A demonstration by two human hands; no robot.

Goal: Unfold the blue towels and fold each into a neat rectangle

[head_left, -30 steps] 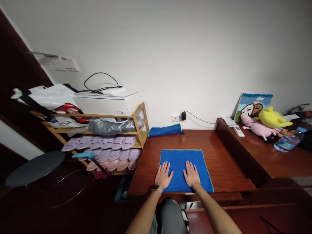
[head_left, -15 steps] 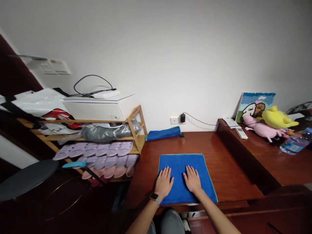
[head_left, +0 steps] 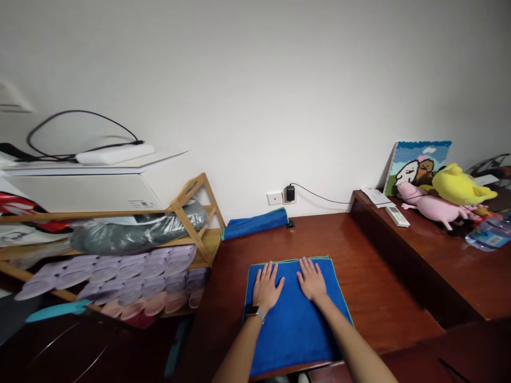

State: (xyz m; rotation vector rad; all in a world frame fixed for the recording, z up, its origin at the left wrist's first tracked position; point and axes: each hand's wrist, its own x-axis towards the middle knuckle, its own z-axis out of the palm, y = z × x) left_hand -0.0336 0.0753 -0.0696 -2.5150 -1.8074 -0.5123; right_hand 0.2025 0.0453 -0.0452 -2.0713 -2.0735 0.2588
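A blue cloth with a green edge point(head_left: 293, 330) is spread on the brown desk point(head_left: 383, 282). My left hand point(head_left: 267, 288), with a watch at the wrist, rests flat on the cloth's upper left part, fingers apart. Flat on the upper right part lies my right hand point(head_left: 312, 279), its fingers also spread. Neither hand holds anything. Behind them, against the wall, is a second blue cloth, folded long point(head_left: 255, 223).
Left of the desk stands a wooden rack point(head_left: 203, 239) with slippers point(head_left: 136, 271) and a white box point(head_left: 88, 191). At right, a raised desk section holds a remote point(head_left: 397, 216), plush toys point(head_left: 431, 205) and a bottle point(head_left: 489, 234). A plugged-in charger point(head_left: 290, 192) is on the wall.
Both hands have slid forward over the cloth, closer to its far edge. The camera view has moved nearer, and more of the cloth's near part shows.
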